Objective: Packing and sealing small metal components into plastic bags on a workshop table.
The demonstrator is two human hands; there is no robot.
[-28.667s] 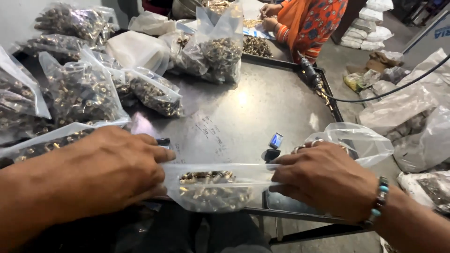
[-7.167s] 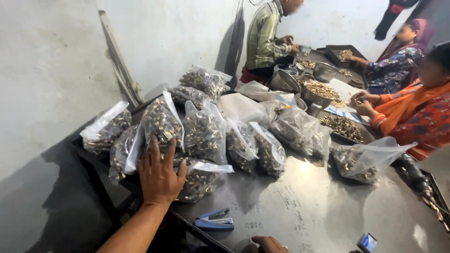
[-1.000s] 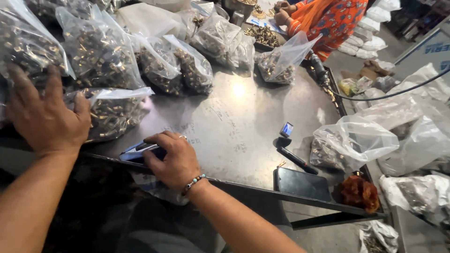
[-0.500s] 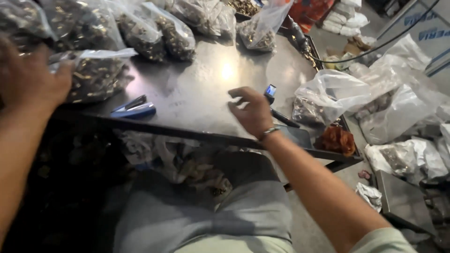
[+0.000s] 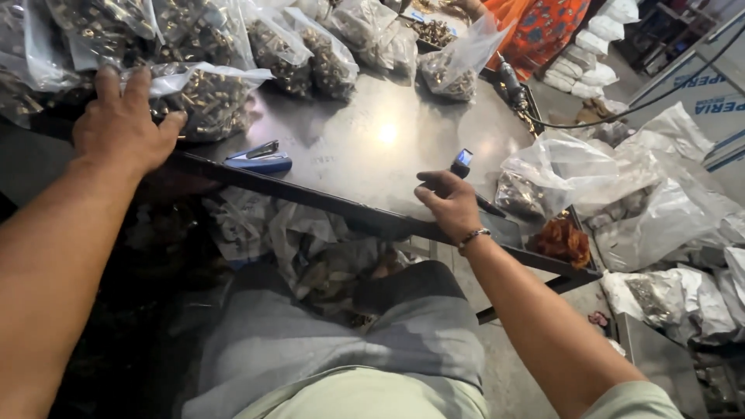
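At the steel bench (image 5: 372,147), the right hand (image 5: 450,203) curls loosely, holding nothing, just short of a dark tool (image 5: 461,164) lying beyond its fingers, long axis running away from the person. The left hand (image 5: 124,124) rests spread on a parts bag (image 5: 206,97), the blue stapler (image 5: 258,161) between both.
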